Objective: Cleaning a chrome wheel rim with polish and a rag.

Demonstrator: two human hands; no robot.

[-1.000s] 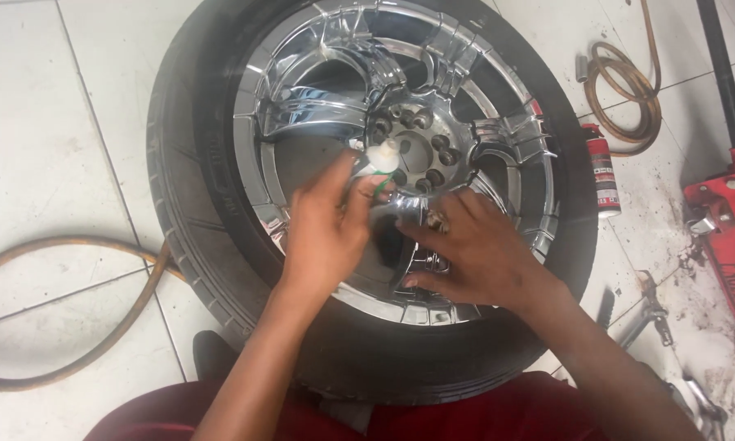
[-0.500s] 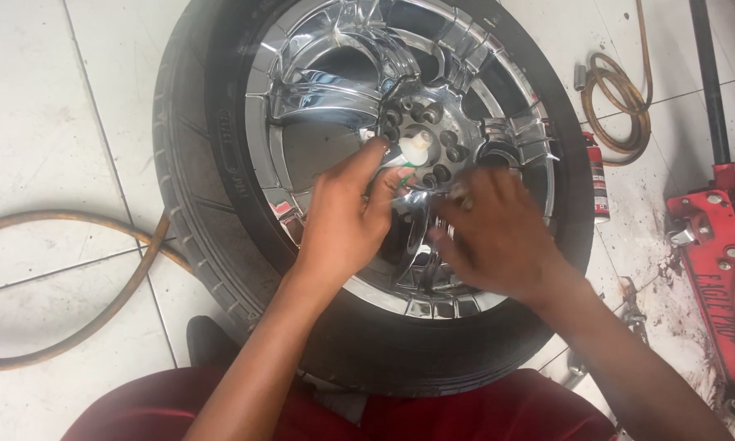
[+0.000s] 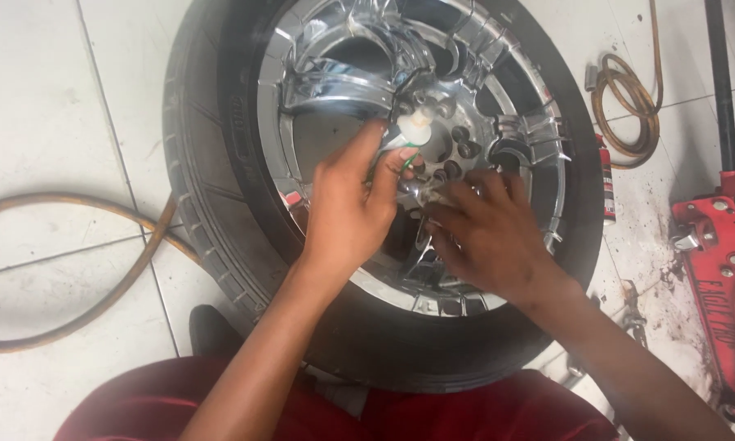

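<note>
1. A chrome wheel (image 3: 335, 90) with its tyre (image 3: 212, 237) lies flat on white floor tiles (image 3: 49, 122).
2. The left hand (image 3: 347, 208) pinches a small white object (image 3: 414, 126), apparently a cap, over the hub, just beyond its fingertips.
3. The right hand (image 3: 490, 237) rests loosely spread on the spokes beside it, grasping nothing visible.
4. A red floor jack (image 3: 722, 269) stands to the right.

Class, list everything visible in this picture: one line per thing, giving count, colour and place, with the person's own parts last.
tyre: one, black, lying flat on the floor, centre
wheel rim: one, chrome, inside the tyre
small cap-like piece: one, whitish, at the hub, by the left fingertips
hose: one, tan, curving over the left floor
coiled hose: one, tan, upper right
floor jack: one, red, right edge
floor tiles: white, all round
left hand: on the rim near the hub
right hand: on the spokes below the hub
</note>
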